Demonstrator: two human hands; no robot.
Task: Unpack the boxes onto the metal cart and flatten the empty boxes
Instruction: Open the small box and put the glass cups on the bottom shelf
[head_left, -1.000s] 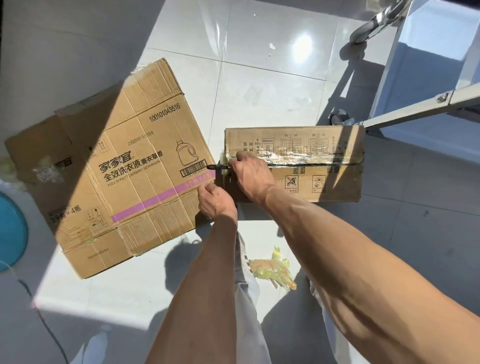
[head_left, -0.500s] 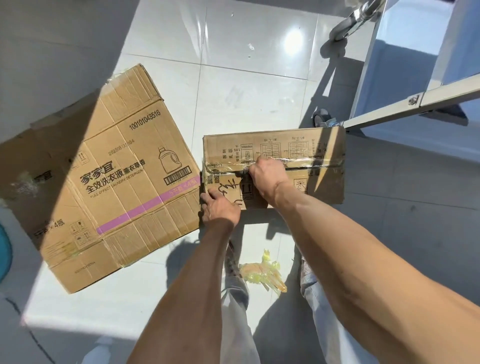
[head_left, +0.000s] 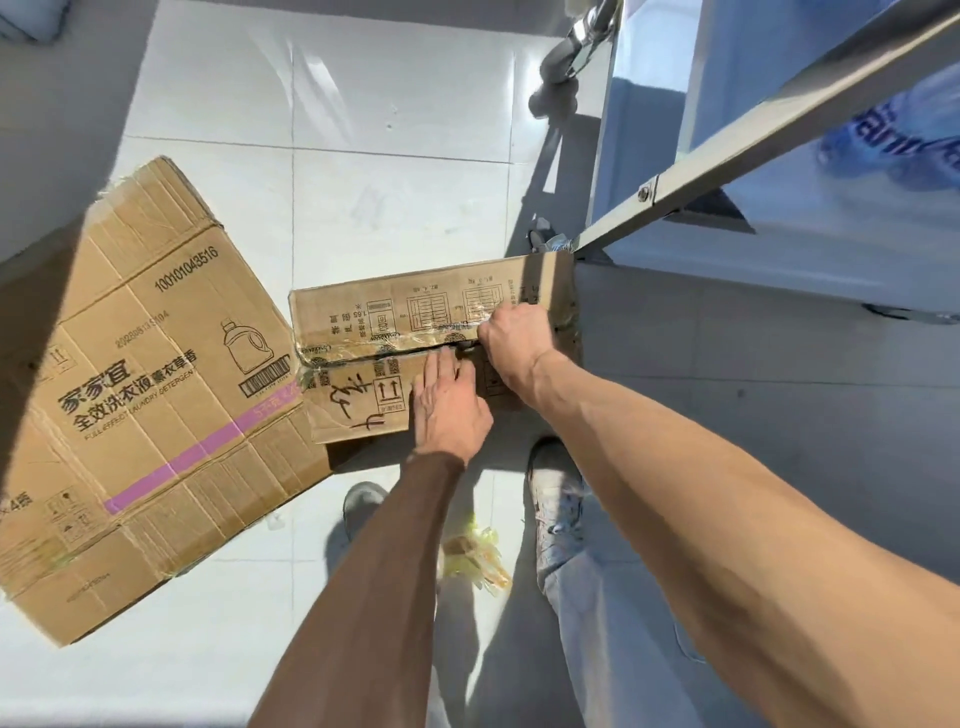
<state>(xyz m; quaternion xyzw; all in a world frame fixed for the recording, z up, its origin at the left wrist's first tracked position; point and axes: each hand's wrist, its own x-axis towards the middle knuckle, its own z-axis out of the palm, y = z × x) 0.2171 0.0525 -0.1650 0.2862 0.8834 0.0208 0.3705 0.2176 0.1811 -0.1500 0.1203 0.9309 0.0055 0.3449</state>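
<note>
A small taped cardboard box lies on the white tile floor, its top seam running left to right. My right hand is curled in a fist on the seam near the box's right end, gripping a dark cutter whose tip barely shows at the slit. The tape left of that hand looks split and crinkled. My left hand presses flat, fingers straight, on the near flap. A large flattened detergent box lies on the floor to the left, touching the small box's left corner. The metal cart stands at the right.
The cart's caster wheel is beyond the box, and a blue printed pack lies on a cart shelf. A crumpled wad of yellowish tape lies between my shoes. Open tile floor stretches behind the boxes.
My right hand has slid along the seam from the box's left end to near its right end. My left hand moved from the left corner onto the near flap and flattened.
</note>
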